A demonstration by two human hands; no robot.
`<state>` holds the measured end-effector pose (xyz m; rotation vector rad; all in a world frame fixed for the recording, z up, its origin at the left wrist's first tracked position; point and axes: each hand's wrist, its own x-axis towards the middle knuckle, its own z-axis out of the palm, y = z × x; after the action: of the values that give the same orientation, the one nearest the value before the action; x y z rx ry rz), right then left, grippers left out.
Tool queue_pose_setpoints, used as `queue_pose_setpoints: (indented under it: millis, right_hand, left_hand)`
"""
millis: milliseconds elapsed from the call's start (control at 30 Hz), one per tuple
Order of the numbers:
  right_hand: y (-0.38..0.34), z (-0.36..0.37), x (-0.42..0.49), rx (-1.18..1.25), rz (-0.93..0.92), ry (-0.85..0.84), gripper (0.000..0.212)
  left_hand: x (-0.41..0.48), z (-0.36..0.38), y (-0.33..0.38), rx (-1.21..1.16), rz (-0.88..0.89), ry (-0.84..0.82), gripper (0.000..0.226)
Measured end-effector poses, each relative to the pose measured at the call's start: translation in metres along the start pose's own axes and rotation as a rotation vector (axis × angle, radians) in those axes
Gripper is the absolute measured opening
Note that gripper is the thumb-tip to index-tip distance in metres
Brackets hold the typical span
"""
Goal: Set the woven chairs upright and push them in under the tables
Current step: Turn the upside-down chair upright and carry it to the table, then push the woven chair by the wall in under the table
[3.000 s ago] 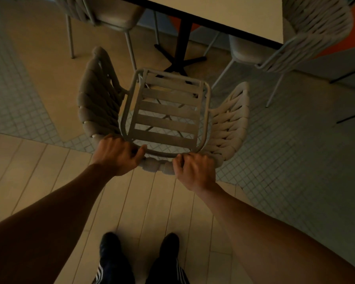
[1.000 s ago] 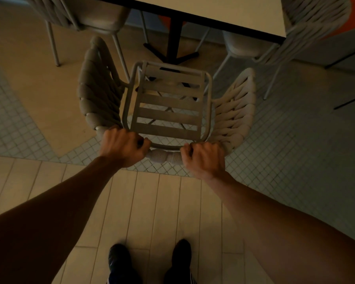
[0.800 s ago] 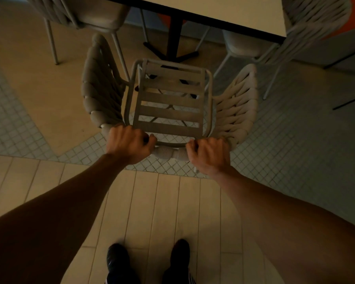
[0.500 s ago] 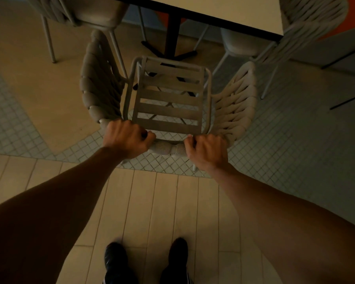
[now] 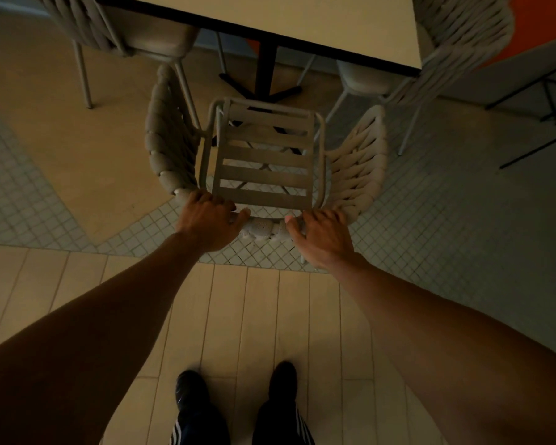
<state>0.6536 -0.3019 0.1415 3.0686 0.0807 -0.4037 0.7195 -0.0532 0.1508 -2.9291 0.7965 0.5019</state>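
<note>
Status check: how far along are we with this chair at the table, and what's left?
Done: the woven chair stands upright, facing the table. In hand: the left hand and right hand rest on its backrest top, fingers loosely draped. Left: its slatted seat lies almost wholly outside the table edge, so it needs pushing in. Two other chairs already sit at the table.

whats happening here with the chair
A person stands behind an upright woven chair, left hand and right hand on the top of its backrest. The chair faces a table, its slatted seat just short of the table edge, so it is not yet pushed under. Two other chairs sit at the table's sides.
</note>
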Motion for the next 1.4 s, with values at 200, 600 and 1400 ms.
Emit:
queue_pose_setpoints:
  millis: [200,600,1400]
  right_hand:
    - [0.006,-0.04,-0.027,0.151,0.01,-0.156,0.065]
    - [0.006,-0.128,-0.154,0.303,0.234,-0.368,0.047]
    - [0.379,-0.144,-0.202,0.451,0.577,-0.149,0.084]
  left_hand:
    - [-0.044,-0.014,-0.006,-0.164,-0.033,0.056,0.067]
    - [-0.144,-0.104,0.038,-0.155,0.084,-0.136,0.06]
    - [0.101,-0.229,0.386,-0.064,0.324,-0.149,0.092]
